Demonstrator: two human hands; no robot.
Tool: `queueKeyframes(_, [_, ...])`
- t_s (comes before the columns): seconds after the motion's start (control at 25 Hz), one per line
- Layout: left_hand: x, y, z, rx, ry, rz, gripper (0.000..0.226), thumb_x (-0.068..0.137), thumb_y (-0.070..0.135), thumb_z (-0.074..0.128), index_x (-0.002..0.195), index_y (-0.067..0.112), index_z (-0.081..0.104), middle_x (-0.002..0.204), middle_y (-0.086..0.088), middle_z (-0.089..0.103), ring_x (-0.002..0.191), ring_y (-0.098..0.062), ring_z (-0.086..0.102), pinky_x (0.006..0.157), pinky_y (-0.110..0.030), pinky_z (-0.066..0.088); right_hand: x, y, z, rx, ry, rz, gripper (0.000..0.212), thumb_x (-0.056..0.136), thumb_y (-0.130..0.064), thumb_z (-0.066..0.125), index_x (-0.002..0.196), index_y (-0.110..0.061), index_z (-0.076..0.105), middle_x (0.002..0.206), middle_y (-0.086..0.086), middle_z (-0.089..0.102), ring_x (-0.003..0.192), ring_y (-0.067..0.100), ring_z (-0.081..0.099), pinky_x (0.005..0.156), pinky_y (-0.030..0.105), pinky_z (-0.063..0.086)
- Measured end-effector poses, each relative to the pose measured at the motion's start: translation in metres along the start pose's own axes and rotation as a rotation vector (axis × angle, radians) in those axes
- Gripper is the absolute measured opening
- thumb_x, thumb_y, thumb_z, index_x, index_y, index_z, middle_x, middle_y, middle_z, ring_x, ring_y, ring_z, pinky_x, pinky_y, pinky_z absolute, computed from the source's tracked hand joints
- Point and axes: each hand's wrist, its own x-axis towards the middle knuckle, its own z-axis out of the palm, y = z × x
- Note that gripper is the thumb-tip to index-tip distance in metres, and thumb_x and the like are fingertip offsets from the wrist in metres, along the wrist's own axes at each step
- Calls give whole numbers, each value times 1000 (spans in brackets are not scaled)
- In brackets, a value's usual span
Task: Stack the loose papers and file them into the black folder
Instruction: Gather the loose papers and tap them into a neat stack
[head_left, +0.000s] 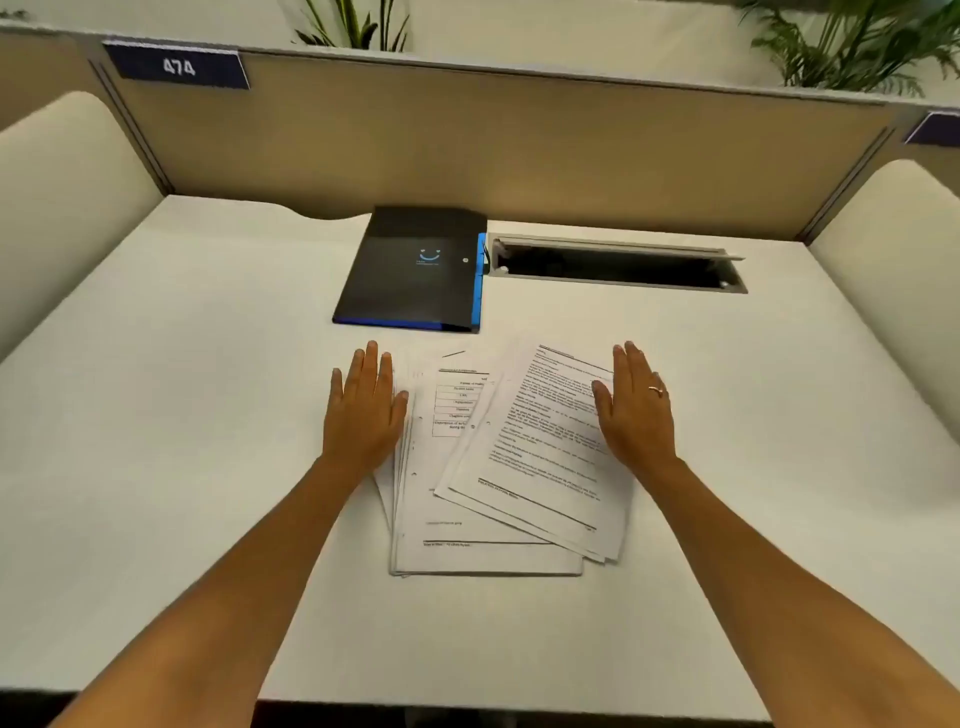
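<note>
Both bare forearms are entering from the near edge of the white desk (156, 415) and reaching forward over it. On the left, the left hand (363, 415) is lying palm down with its fingers (371, 369) extended, close together and gripping nothing; its thumb side is resting against the left edge of the loose papers (498, 467). Those papers are lying between the two hands in an uneven, fanned pile of printed sheets, the upper sheets skewed clockwise over the lower ones. On the right, the right hand (636, 415) is likewise flat and extended, fingers (631, 364) together, holding nothing, with a ring (657, 389) showing on one finger; its thumb side is overlapping the right edge of the top sheet. Beyond the fingertips, just past the pile and apart from it, the black folder (415, 270) is lying closed and flat, blue trim showing along its near and right edges. Right of the folder, an open cable slot (618, 265) is sitting in the desk surface.
</note>
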Motion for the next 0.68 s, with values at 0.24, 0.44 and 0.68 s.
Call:
queueKeyframes(0.24, [-41, -5, 29, -78, -90, -29, 54, 99, 35, 31, 146, 11, 20, 159, -11, 14, 146, -27, 9, 118, -51, 5, -60, 0, 30, -63, -141, 7, 51, 96, -31, 44, 139, -5, 37, 148, 20, 37, 137, 33, 34, 111, 50, 28])
queueKeyframes(0.44, [-43, -5, 29, -75, -74, -29, 58, 94, 40, 24, 145, 12, 25, 157, -10, 20, 146, -27, 14, 117, -49, 11, -70, -1, 34, -74, -153, 32, 46, 96, -33, 44, 136, -10, 43, 150, 18, 34, 138, 33, 31, 111, 50, 27])
queueKeyframes(0.68, [-47, -3, 24, -75, 154, -245, 43, 91, 26, 47, 129, 6, 45, 128, -26, 51, 112, -43, 49, 88, -53, 44, -70, 1, 30, 39, -39, 299, 61, 91, -47, 47, 138, -10, 36, 150, 22, 29, 138, 40, 25, 109, 54, 27])
